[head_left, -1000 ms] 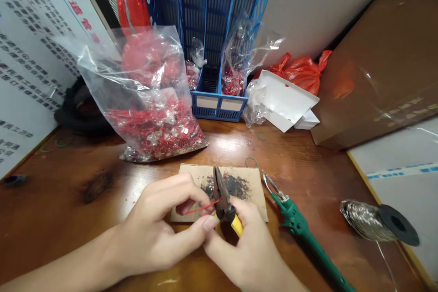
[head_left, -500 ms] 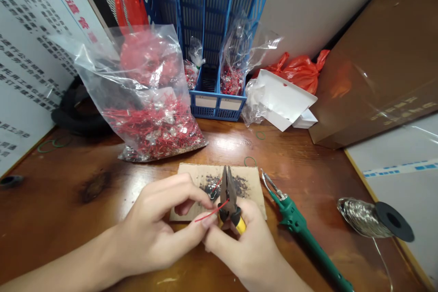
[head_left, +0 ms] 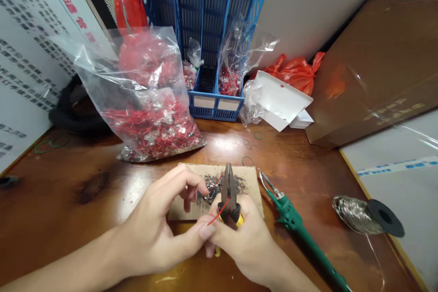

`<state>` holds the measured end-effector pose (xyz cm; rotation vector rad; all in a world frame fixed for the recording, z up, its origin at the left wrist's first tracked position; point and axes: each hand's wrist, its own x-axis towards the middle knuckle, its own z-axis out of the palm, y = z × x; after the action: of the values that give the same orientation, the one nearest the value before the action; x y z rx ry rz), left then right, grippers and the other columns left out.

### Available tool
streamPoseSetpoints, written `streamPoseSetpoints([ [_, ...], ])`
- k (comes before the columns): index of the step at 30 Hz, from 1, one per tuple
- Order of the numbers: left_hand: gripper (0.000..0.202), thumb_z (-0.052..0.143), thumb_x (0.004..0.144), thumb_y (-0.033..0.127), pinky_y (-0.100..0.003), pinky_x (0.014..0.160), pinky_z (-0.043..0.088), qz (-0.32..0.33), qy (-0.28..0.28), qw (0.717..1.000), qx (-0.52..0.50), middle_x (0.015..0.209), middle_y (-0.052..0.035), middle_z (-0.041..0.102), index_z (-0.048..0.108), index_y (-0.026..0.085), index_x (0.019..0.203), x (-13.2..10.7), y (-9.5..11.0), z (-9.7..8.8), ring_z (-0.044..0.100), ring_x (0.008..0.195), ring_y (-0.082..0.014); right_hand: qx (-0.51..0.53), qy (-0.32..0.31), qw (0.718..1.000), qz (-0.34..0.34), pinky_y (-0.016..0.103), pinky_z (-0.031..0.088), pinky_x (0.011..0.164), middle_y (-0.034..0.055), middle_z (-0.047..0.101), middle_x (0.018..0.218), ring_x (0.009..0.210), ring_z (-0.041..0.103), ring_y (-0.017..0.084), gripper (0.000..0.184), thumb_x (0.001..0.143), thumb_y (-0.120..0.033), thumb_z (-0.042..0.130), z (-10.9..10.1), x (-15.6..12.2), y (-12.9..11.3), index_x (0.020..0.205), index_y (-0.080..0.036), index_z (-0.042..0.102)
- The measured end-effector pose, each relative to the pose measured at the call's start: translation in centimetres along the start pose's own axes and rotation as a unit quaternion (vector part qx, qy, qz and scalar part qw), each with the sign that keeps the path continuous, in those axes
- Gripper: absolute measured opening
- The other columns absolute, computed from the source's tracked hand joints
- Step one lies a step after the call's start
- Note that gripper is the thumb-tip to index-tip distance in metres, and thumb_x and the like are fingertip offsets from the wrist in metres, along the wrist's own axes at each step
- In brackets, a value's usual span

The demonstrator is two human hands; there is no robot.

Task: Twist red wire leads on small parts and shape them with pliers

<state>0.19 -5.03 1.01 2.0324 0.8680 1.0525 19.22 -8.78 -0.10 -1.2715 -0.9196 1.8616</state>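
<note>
My right hand (head_left: 244, 242) is wrapped round the yellow handles of small pliers (head_left: 229, 194), whose closed jaws point away from me over a scorched cardboard pad (head_left: 251, 182). My left hand (head_left: 160, 230) pinches a thin red wire (head_left: 219, 210) between thumb and forefinger, right beside the pliers. The wire crosses the pliers' jaws, and a small metal piece hangs at its far end near my left fingertips.
A green soldering iron (head_left: 297, 230) lies right of the pad, with a solder spool (head_left: 367, 216) beyond it. A clear bag of red wired parts (head_left: 150, 118) stands behind, near a blue file rack (head_left: 208, 32), a white box (head_left: 282, 102) and a brown carton (head_left: 372, 73).
The pliers have turned from leaning left to pointing straight away from me. The red wire has swung from nearly flat to a steeper slant across the jaws. Both hands shifted slightly.
</note>
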Motion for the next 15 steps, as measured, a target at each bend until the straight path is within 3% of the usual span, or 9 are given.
streamPoseSetpoints([
  [4, 0.041, 0.076, 0.091, 0.040, -0.025, 0.074, 0.056, -0.039, -0.037, 0.995, -0.087, 0.102, -0.0005, 0.061, 0.052, 0.025, 0.121, -0.5, -0.5, 0.5, 0.061, 0.083, -0.0138, 0.009, -0.025, 0.999, 0.018, 0.026, 0.049, 0.056, -0.0025, 0.065, 0.061, 0.053, 0.059, 0.014, 0.051, 0.064, -0.047, 0.094, -0.1, 0.0, -0.2, 0.079, -0.021, 0.054],
  [9, 0.058, 0.081, 0.086, 0.053, -0.028, 0.077, 0.060, -0.099, -0.108, 0.970, -0.193, 0.105, -0.0038, 0.065, 0.050, 0.023, 0.126, -0.8, -0.4, 1.0, 0.065, 0.086, -0.0179, 0.015, -0.104, 0.994, -0.020, 0.024, 0.048, 0.070, -0.0004, 0.067, 0.080, 0.072, 0.058, 0.013, 0.035, 0.071, -0.030, 0.092, -0.9, -0.4, 0.6, 0.085, -0.020, 0.062],
  [15, 0.068, 0.070, 0.086, 0.078, -0.031, 0.076, 0.058, -0.070, -0.118, 0.974, -0.180, 0.096, -0.0064, 0.067, 0.057, 0.019, 0.117, -0.2, 0.1, 0.9, 0.064, 0.081, -0.0204, 0.111, -0.169, 0.978, -0.044, 0.023, 0.051, 0.065, -0.0003, 0.069, 0.078, 0.064, 0.061, 0.012, 0.033, 0.070, -0.019, 0.090, -0.8, -0.4, 0.4, 0.078, -0.022, 0.058],
])
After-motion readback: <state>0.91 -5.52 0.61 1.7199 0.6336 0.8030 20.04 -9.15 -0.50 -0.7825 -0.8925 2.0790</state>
